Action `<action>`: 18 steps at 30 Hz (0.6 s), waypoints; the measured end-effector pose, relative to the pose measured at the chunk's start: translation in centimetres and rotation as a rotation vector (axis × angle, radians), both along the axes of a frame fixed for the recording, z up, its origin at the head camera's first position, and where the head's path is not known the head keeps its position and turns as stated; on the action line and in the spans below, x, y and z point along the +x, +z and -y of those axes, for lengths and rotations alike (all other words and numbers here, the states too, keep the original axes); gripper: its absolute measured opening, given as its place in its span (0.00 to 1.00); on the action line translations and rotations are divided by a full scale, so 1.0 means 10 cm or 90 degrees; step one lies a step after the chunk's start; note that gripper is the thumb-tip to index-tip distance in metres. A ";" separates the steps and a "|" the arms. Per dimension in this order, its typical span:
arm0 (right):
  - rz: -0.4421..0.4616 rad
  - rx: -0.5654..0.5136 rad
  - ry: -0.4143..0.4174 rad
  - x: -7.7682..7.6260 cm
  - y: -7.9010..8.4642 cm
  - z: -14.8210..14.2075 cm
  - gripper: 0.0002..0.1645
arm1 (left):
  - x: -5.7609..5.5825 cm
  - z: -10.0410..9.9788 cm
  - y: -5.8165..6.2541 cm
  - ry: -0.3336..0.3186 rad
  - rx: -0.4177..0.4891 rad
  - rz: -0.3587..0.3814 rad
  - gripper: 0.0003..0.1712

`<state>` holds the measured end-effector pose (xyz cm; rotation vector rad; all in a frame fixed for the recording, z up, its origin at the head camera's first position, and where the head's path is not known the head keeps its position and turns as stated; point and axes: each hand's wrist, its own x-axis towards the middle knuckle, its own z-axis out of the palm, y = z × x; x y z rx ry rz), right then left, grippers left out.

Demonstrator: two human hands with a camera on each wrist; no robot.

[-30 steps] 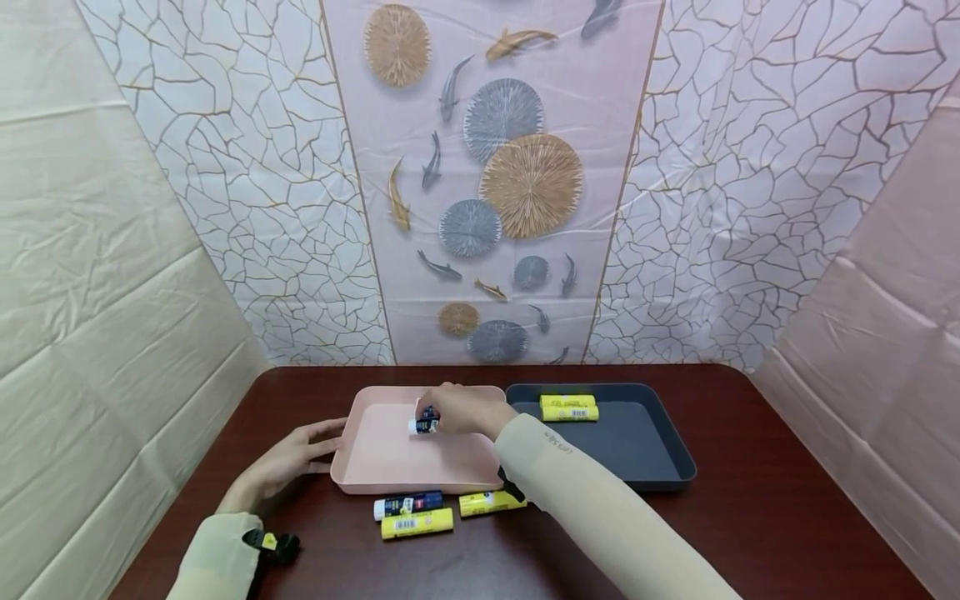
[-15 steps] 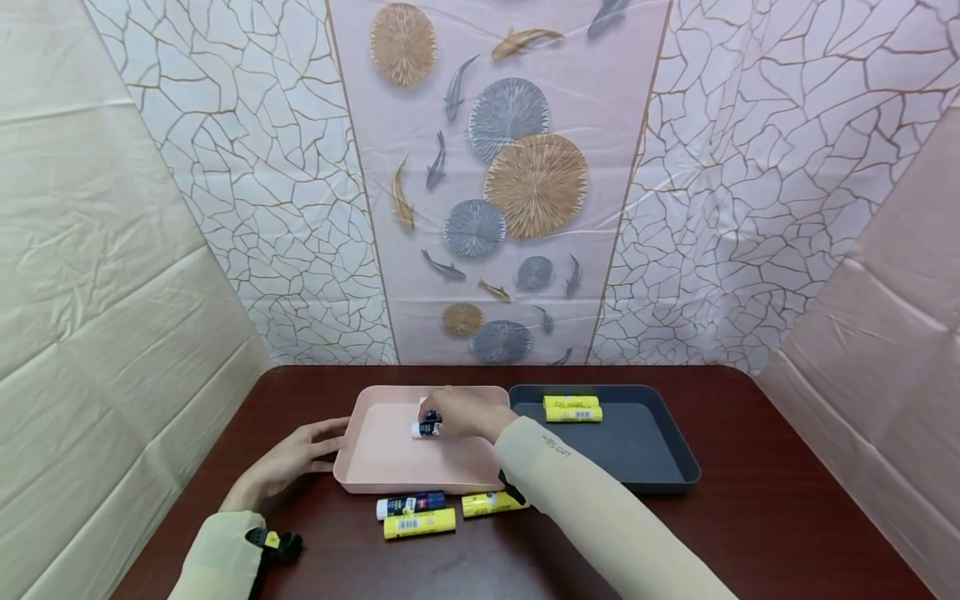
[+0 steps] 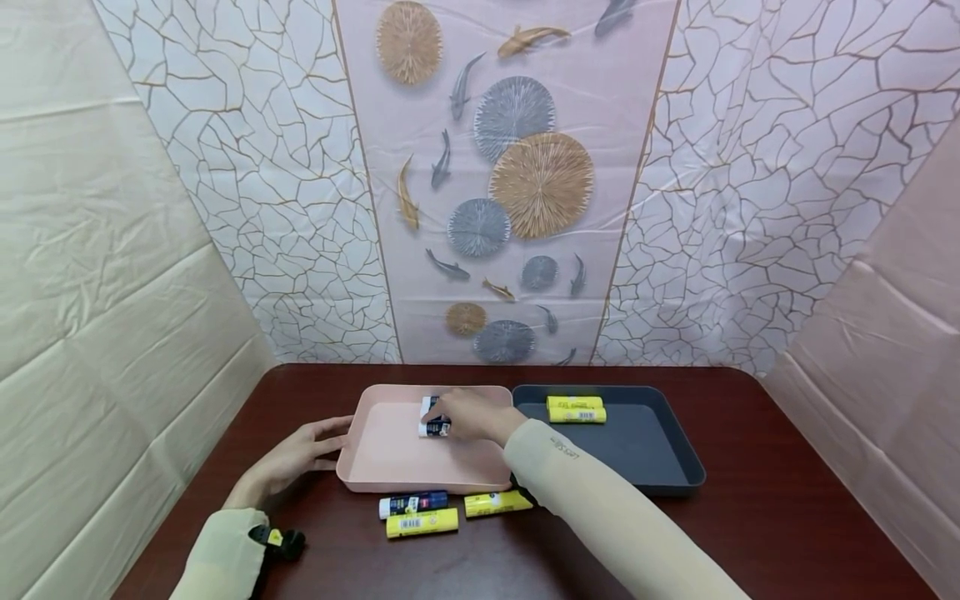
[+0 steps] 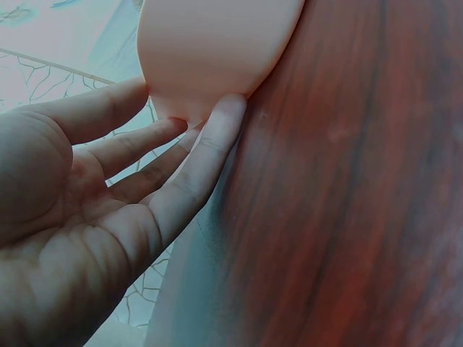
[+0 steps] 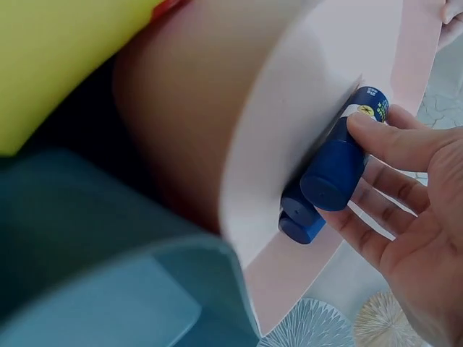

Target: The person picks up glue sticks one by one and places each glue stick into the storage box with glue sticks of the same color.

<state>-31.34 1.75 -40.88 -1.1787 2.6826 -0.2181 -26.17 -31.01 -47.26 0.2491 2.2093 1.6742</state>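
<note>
My right hand (image 3: 472,417) reaches into the pink tray (image 3: 390,467). In the right wrist view its thumb and fingers hold a blue glue stick (image 5: 340,159) lying low in the tray. Two more blue glue sticks lie against it, their ends (image 5: 299,204) showing side by side. Seen from the head, white caps (image 3: 429,406) poke out left of the fingers, which hide the rest. My left hand (image 3: 288,458) is at the pink tray's left side, its extended fingertips and thumb touching the outer wall (image 4: 210,50).
A dark grey tray (image 3: 637,450) stands against the pink one's right side, with two yellow glue sticks (image 3: 576,410) in it. In front of the pink tray lie a blue glue stick (image 3: 412,505) and two yellow ones, one nearer (image 3: 422,522). A patterned cloth (image 3: 540,183) hangs behind the table.
The head view has shifted slightly, moving everything a little right. More of the white-capped ends shows beside my right fingers. My left hand stays at the tray's side.
</note>
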 end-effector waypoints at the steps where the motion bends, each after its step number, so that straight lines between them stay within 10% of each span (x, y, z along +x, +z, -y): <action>1: -0.002 0.002 0.001 0.00 0.00 0.00 0.32 | 0.00 0.00 0.00 0.000 0.000 0.001 0.38; 18: -0.038 0.018 -0.034 0.03 -0.02 0.06 0.31 | 0.00 -0.01 0.00 0.005 0.003 0.009 0.38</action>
